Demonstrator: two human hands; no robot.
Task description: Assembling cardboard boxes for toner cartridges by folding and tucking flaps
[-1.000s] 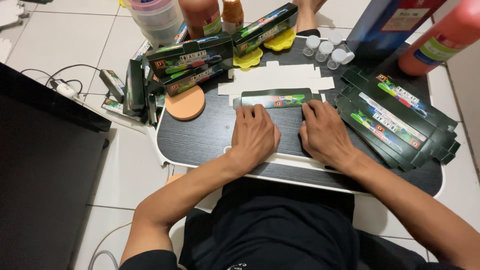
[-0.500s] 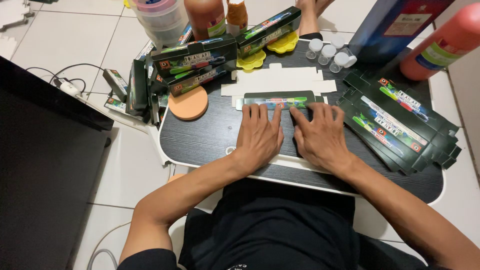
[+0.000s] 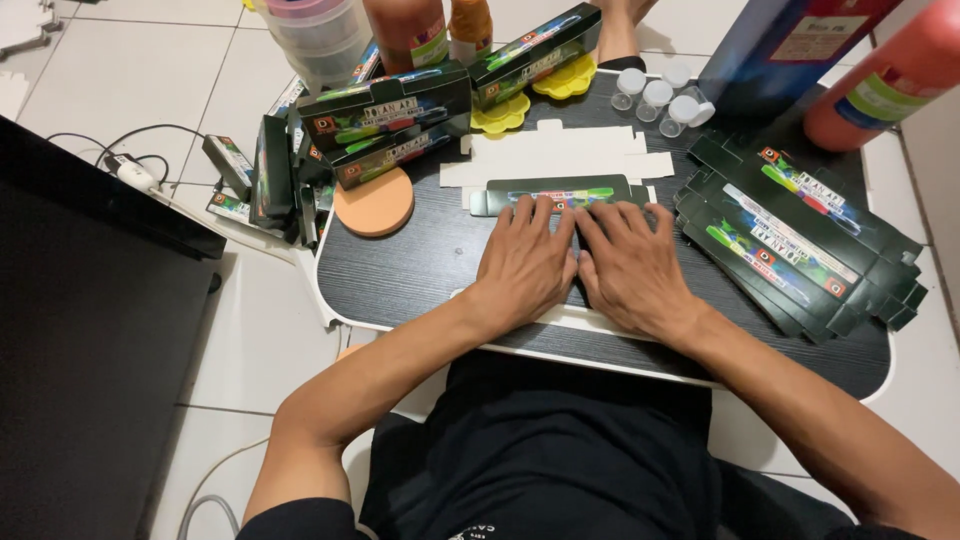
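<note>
Head view: both hands flat, palms down, side by side at frame centre on the dark wood-grain oval counter (image 3: 420,270). Left hand (image 3: 522,262) and right hand (image 3: 628,268) press on a flat unfolded cardboard box blank, white inside with a dark green printed panel (image 3: 560,193). Fingers extended and close together, index fingers nearly touching; nothing gripped, just pressing down. Fingertips sit on the lower edge of the green panel; white flaps of the blank stick out above the fingers and a white strip shows below the wrists. Blank's long axis runs left-right across the frame, green panel pointing the same way.

Right of frame: stack of flat dark green box blanks (image 3: 800,240), fanned, running diagonally. Upper left: assembled dark green boxes (image 3: 385,110) piled up, round orange sponge pad (image 3: 374,203) just below them. Upper centre-right: small clear lidded jars (image 3: 660,98).
</note>
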